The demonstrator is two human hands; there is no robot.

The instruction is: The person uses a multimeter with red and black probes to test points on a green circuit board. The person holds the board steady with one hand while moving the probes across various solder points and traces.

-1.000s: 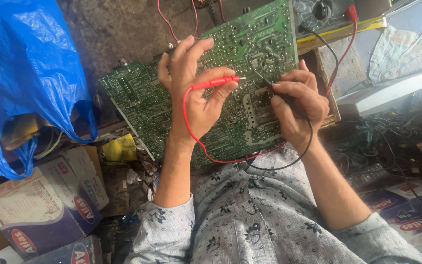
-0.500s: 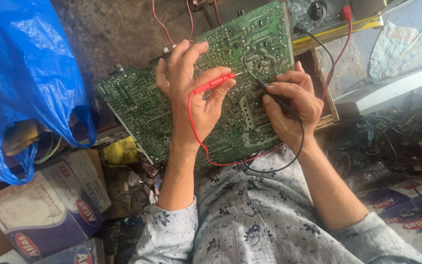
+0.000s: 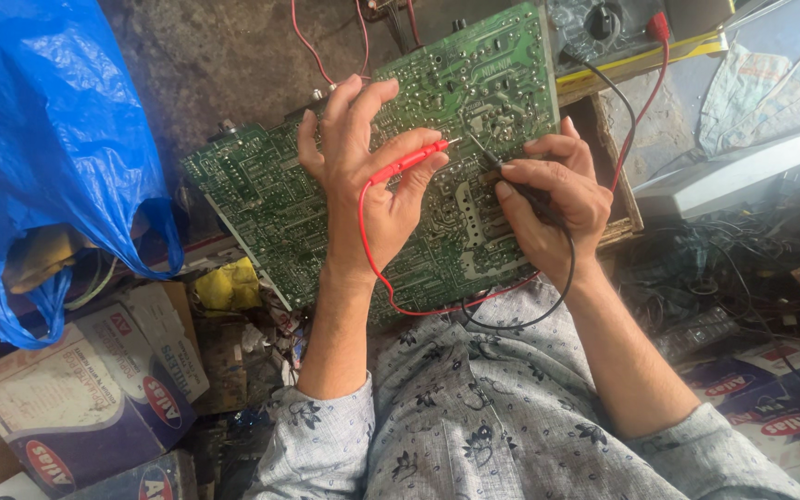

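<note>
Circuit board (image 3: 280, 213): a large green board, solder side up, lies tilted across the person's lap and the cluttered floor, under both hands; its far corner reaches toward the meter.
Left hand (image 3: 363, 176): rests palm down on the middle of the board, fingers spread and raised at the tips; thumb and forefinger pinch the red probe, so the grip is narrow and closed on it.
Red probe (image 3: 406, 162): lies slanted across the left hand's fingers, its thin metal tip pointing away from the grip toward the right hand and touching the board.
Red lead (image 3: 369, 250): loops from the back of the red probe down over the left wrist, then runs along the near edge of the board toward the right wrist.
Right hand (image 3: 553, 190): sits just beside the left hand on the board's right part, fingers curled tight around the black probe.
Black probe (image 3: 493, 159): mostly hidden inside the right fist; its tip pokes out of the grip toward the left hand and meets the board close to the red tip, the two tips near but apart.
Black lead (image 3: 562, 282): curves out below the right hand and around the wrist.
Meter (image 3: 604, 23): beyond the right hand, past the board's far corner, with a dial and a red plug in it.
Blue plastic bag (image 3: 39, 139): well apart from the left hand, on its outer side.
Cardboard boxes (image 3: 76, 389): beside the left elbow, below the bag.
Sleeves (image 3: 474, 417): grey flowered cloth, pushed up the forearms.
</note>
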